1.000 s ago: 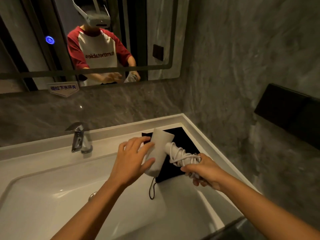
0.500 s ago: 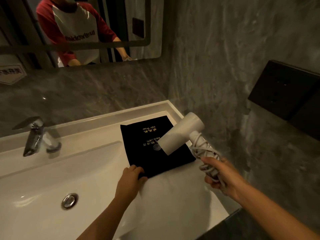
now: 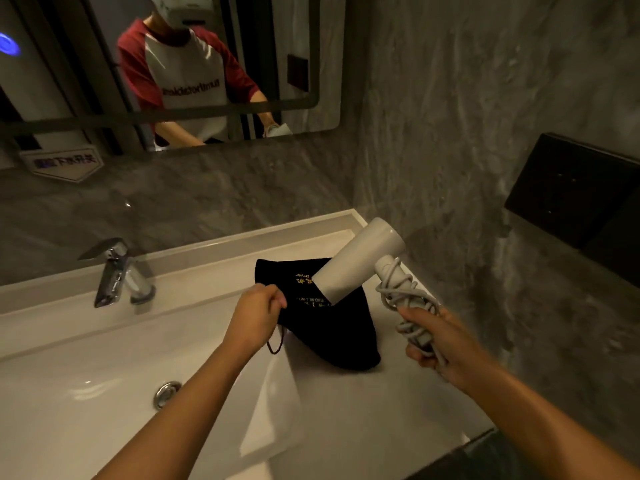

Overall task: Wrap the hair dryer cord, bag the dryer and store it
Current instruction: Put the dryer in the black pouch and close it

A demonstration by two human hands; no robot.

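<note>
The right hand point(image 3: 437, 336) grips the cord-wrapped handle of the white hair dryer point(image 3: 360, 261), hiding its lower end; the left hand point(image 3: 255, 315) pinches the black bag point(image 3: 332, 327) on the sink counter point(image 3: 363, 420), gold lettering partly covered.

Dryer handle point(image 3: 408, 299) mostly hidden under cord point(image 3: 398, 292) & right hand point(image 3: 440, 341); bag point(image 3: 332, 327) print blurred.

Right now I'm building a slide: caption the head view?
Left hand lifts black bag off the counter while right hand holds cord-wrapped hair dryer.
</note>
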